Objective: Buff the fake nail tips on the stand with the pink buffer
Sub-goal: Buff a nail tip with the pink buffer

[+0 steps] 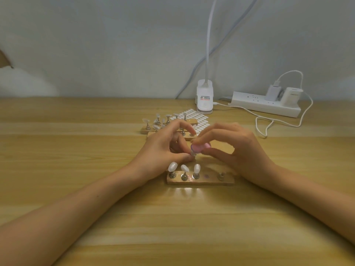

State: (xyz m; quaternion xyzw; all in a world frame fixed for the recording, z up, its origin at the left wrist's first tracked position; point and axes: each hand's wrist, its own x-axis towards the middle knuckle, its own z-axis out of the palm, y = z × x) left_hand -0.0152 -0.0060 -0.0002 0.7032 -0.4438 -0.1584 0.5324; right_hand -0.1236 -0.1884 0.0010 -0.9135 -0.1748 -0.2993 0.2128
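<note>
Right hand (236,148) pinches pink buffer (200,147) onto what looks like a lifted peg (192,154), pinched by left hand (163,148), just behind stand (211,180). Light, stiff, slick part: grip low.

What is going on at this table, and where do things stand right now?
A person works at a wooden table. The left hand pinches a small peg just behind the near stand, and the right hand holds the pink buffer at its top. The near stand carries three nail tips on pegs, one empty spot and one bare peg. More tips stand on holders behind the hands.
</note>
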